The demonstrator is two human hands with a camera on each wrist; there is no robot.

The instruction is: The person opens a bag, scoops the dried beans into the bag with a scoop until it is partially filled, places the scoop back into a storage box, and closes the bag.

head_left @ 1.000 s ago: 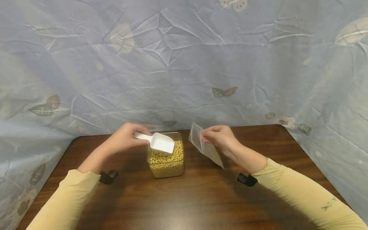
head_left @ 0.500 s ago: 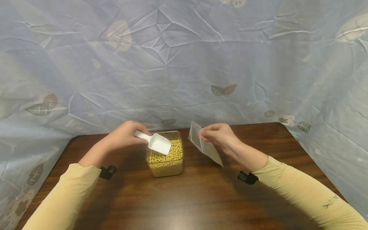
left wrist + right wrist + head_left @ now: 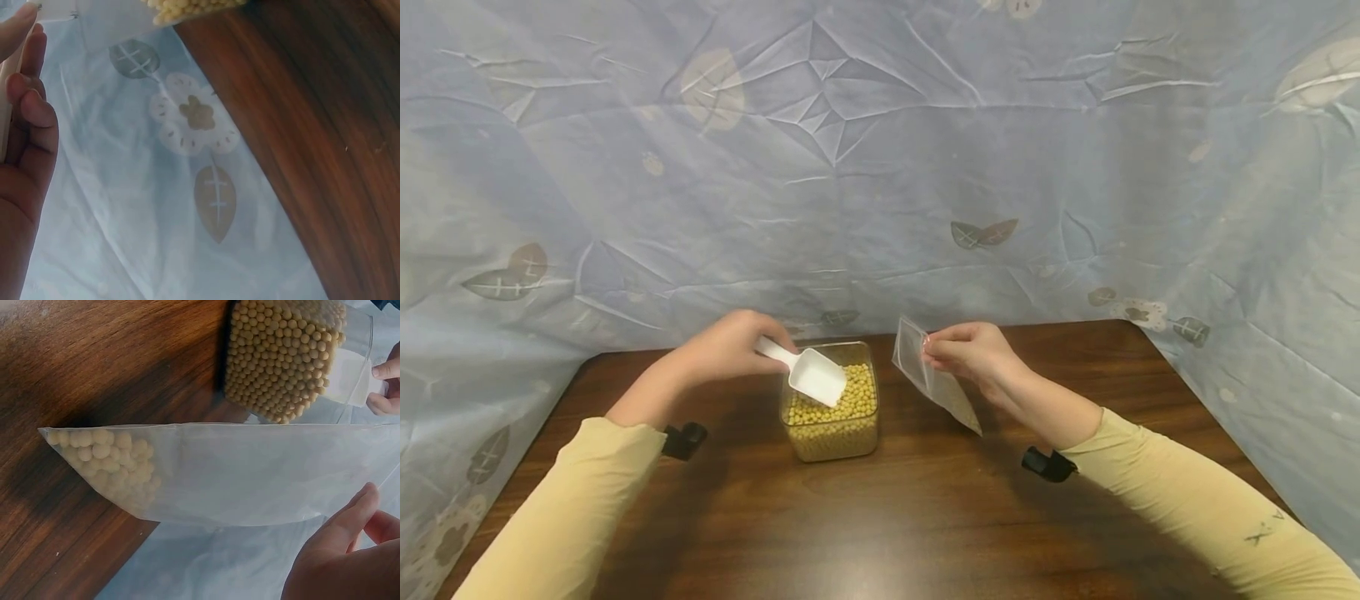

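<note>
My left hand (image 3: pixel 726 348) grips the handle of a white scoop (image 3: pixel 817 377), whose tip meets the yellow beans (image 3: pixel 857 392) inside a clear square container (image 3: pixel 837 446). In the left wrist view the fingers (image 3: pixel 37 112) curl round the pale handle. With thumb and fingertips my right hand (image 3: pixel 977 358) pinches a clear plastic bag (image 3: pixel 917 358) near its top, right of the container and apart from it. The right wrist view shows beans (image 3: pixel 109 456) gathered in the bag's bottom corner, with its upper part (image 3: pixel 237 475) empty.
Container and hands are over a brown wooden table (image 3: pixel 865 533). A pale blue patterned cloth (image 3: pixel 880 183) hangs behind the table and along both sides. Black devices (image 3: pixel 683 442) sit at both wrists, by the yellow sleeves (image 3: pixel 557 508).
The scoop has tilted, and its tip has dropped slightly left and down into the beans. The right hand keeps its pinch on the bag almost unmoved; the head view has shifted slightly.
</note>
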